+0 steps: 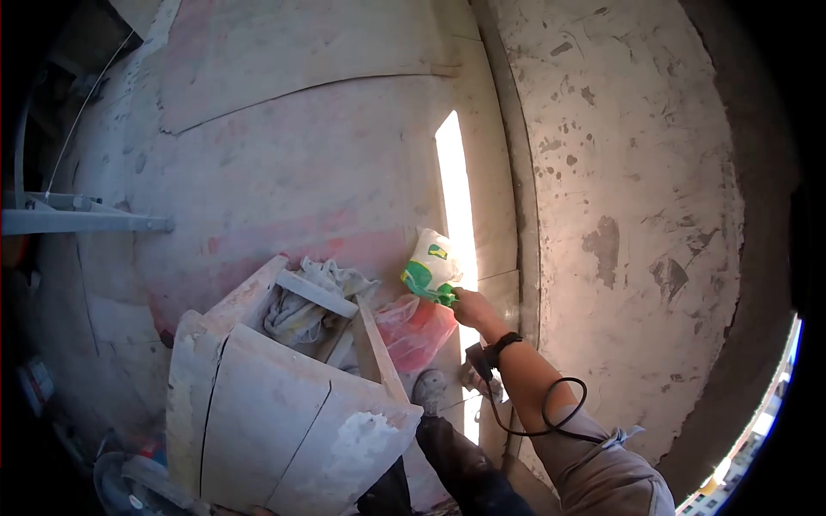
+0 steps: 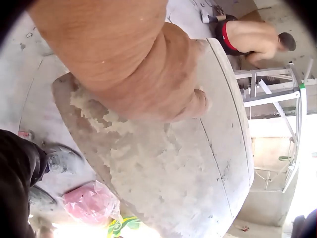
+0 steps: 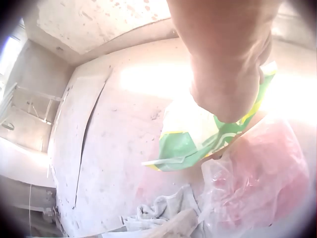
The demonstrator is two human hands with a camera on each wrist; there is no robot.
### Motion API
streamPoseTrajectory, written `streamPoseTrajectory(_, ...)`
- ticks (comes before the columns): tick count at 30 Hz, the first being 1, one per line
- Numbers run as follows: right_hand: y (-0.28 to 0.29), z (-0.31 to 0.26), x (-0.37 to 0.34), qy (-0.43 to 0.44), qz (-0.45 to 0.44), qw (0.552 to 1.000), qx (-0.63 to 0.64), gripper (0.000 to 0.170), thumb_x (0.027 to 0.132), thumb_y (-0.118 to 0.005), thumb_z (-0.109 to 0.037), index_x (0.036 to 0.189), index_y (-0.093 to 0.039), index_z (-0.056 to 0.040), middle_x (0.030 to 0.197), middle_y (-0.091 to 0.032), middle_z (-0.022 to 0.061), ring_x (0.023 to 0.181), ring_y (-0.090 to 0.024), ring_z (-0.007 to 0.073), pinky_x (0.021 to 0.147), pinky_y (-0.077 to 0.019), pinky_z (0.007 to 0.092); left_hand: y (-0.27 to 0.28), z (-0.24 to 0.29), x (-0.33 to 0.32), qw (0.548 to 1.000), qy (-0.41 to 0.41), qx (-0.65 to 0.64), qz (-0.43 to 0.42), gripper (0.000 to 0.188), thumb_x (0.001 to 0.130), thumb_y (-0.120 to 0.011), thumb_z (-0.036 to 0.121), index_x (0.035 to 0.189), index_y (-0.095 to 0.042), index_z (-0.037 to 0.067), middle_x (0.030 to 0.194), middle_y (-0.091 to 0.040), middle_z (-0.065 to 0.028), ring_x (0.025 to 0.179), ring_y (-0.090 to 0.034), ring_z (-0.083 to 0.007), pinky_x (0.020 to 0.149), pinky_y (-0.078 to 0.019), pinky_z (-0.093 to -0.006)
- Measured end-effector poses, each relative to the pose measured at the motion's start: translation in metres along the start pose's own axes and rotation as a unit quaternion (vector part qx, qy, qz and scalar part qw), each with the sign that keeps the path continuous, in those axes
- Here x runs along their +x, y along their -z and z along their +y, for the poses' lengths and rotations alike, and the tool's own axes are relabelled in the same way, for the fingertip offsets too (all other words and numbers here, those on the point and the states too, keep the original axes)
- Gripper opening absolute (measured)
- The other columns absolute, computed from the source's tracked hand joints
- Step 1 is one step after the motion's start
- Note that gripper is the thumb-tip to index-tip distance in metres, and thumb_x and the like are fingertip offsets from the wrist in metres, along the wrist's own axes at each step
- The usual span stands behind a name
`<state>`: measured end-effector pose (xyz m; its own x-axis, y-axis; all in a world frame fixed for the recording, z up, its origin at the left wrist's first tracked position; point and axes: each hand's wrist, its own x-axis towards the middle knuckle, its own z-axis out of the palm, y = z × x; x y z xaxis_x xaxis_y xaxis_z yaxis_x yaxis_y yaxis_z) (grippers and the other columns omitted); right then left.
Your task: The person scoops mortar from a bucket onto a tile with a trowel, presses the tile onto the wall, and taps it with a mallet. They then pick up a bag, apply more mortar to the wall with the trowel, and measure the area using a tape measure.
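Right grip is clenched on the green end of a printed plastic bag, by the floor near a pink plastic bag; floor contact can't be told. Soft, slick film expected, weight unclear; best taken by the bunched end. Left grip is laid over a wooden stool, finger closure unclear.

The stool stands nearest the wearer, with the left hand over its top. Cloths lie within its frame, at the far end. Just right of the stool, a plastic bag sits on the floor; beyond that is the packet, its near end in the right hand. A wall runs along the right; a metal stand is at far left.
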<state>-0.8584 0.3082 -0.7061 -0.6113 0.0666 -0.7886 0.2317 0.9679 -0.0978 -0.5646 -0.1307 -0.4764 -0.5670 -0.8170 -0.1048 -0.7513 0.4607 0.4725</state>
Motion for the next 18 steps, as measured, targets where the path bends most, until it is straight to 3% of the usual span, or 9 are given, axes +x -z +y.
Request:
streamPoseTrajectory(1,0.003,-0.001,-0.004,0.019,-0.01,1.0,-0.007,0.03,0.084,-0.049,-0.016,0.113,-0.058,-0.0103,0.108,-0.063,0.016,0.102,-0.06,0.0323,0.083,-0.0485,0.0438,-0.001,-0.008,-0.001,1.0,-0.005,-0.008,0.006,0.078,0.092,-0.05,0.028,0.145,-0.002,-0.004,0.138,-0.025,-0.0373,0.118,-0.043,-0.046,0.098,-0.0381,-0.049)
streamPoseTrajectory(2,0.004,-0.003,-0.009,0.038,-0.02,0.999,-0.013,0.03,0.084,-0.049,-0.016,0.112,-0.059,-0.0109,0.108,-0.063,0.0157,0.102,-0.06,0.0317,0.083,-0.0488,0.0433,0.002,-0.015,0.0,0.993,-0.031,0.114,-0.015,0.079,0.092,-0.051,0.029,0.145,-0.002,-0.005,0.139,-0.024,-0.038,0.118,-0.042,-0.0467,0.098,-0.0381,-0.0492)
streamPoseTrajectory(4,-0.004,-0.005,-0.01,0.054,-0.04,0.997,-0.046,0.028,0.084,-0.048,-0.016,0.109,-0.061,-0.0111,0.107,-0.064,0.0149,0.101,-0.061,0.031,0.082,-0.0494,0.0426,0.009,-0.019,0.002,0.931,-0.082,0.352,-0.059,0.081,0.091,-0.052,0.031,0.144,-0.003,-0.006,0.139,-0.02,-0.0393,0.119,-0.042,-0.048,0.099,-0.0381,-0.0496)
streamPoseTrajectory(7,-0.029,-0.009,-0.007,0.039,-0.048,0.994,-0.093,0.026,0.084,-0.048,-0.016,0.106,-0.061,-0.009,0.104,-0.065,0.0139,0.095,-0.063,0.0321,0.078,-0.0505,0.0428,0.005,-0.008,0.003,0.98,-0.053,0.188,-0.03,0.086,0.089,-0.056,0.035,0.142,-0.005,-0.01,0.14,-0.016,-0.0397,0.119,-0.041,-0.0492,0.099,-0.0383,-0.0501)
streamPoseTrajectory(10,-0.045,-0.007,-0.011,-0.094,0.015,0.995,-0.017,0.025,0.084,-0.048,-0.015,0.105,-0.06,-0.0066,0.103,-0.065,0.0141,0.095,-0.063,0.0337,0.077,-0.0505,0.0433,0.01,-0.001,0.004,0.913,-0.138,0.375,-0.082,0.091,0.088,-0.058,0.037,0.14,-0.005,-0.015,0.139,-0.018,-0.0402,0.119,-0.042,-0.049,0.099,-0.0381,-0.0499)
streamPoseTrajectory(13,-0.067,0.013,-0.016,-0.095,0.115,0.989,-0.003,0.023,0.084,-0.049,-0.015,0.103,-0.059,-0.0054,0.103,-0.064,0.0166,0.097,-0.062,0.0341,0.078,-0.0502,0.0439,0.009,-0.008,0.01,0.957,-0.128,0.253,-0.056,0.096,0.085,-0.062,0.04,0.138,-0.006,-0.018,0.137,-0.019,-0.0426,0.117,-0.043,-0.0503,0.098,-0.0392,-0.0503)
streamPoseTrajectory(14,-0.07,0.019,-0.016,-0.09,0.148,0.985,0.007,0.022,0.084,-0.049,-0.014,0.102,-0.059,-0.0056,0.103,-0.064,0.017,0.098,-0.061,0.0339,0.077,-0.0502,0.0439,0.009,-0.004,0.008,0.952,-0.143,0.264,-0.061,0.097,0.084,-0.062,0.039,0.138,-0.006,-0.018,0.136,-0.02,-0.0427,0.117,-0.043,-0.0504,0.098,-0.0394,-0.0502)
streamPoseTrajectory(16,-0.065,0.031,-0.013,-0.086,0.127,0.987,0.057,0.035,0.081,-0.049,-0.008,0.114,-0.057,-0.0055,0.108,-0.062,0.0173,0.095,-0.062,0.0326,0.077,-0.0505,0.0431,0.004,0.027,0.01,0.941,-0.174,0.282,-0.069,0.097,0.084,-0.062,0.039,0.138,-0.006,-0.018,0.136,-0.021,-0.0429,0.117,-0.043,-0.0508,0.097,-0.0398,-0.0499)
streamPoseTrajectory(18,-0.075,0.054,0.01,-0.089,0.073,0.985,0.131,0.044,0.079,-0.049,-0.002,0.122,-0.054,-0.0052,0.11,-0.063,0.0159,0.088,-0.065,0.0302,0.072,-0.0521,0.0409,0.008,0.004,0.011,0.948,-0.141,0.276,-0.065,0.097,0.083,-0.063,0.038,0.138,-0.006,-0.018,0.137,-0.021,-0.0419,0.118,-0.042,-0.0504,0.097,-0.0395,-0.0495)
